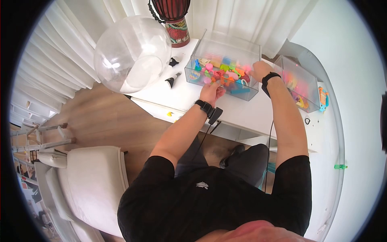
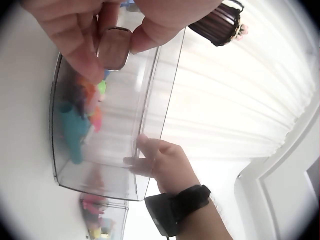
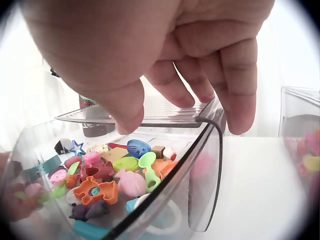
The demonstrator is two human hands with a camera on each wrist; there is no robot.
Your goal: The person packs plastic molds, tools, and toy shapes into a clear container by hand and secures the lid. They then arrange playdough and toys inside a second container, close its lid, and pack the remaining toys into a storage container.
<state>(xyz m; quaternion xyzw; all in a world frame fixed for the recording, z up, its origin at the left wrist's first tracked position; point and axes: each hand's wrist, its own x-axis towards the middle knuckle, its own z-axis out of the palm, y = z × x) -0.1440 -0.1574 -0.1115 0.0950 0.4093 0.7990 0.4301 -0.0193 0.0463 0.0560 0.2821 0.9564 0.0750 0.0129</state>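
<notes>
On the white cabinet top stands a clear plastic box (image 1: pixel 250 93) holding many small colourful toys (image 3: pixel 131 183). At its front edge, my left hand (image 1: pixel 210 93) pinches a small rounded-square piece (image 2: pixel 114 48) with a shiny rim between thumb and fingers; its exact kind I cannot tell. My right hand (image 1: pixel 259 73) is at the box's right end, its thumb in front of the clear ridged lid's (image 3: pixel 170 111) edge and its fingers behind the corner. Through the plastic in the left wrist view, a teal toy (image 2: pixel 74 132) shows inside.
A second clear box (image 1: pixel 289 69) of toys stands to the right, beside an orange-and-blue toy (image 1: pixel 323 99). Left of the first box are a large clear globe (image 1: pixel 121 52), a red drum (image 1: pixel 177 30) and a small black-and-white piece (image 1: pixel 171 81). A cream sofa (image 1: pixel 96 173) is behind on the left.
</notes>
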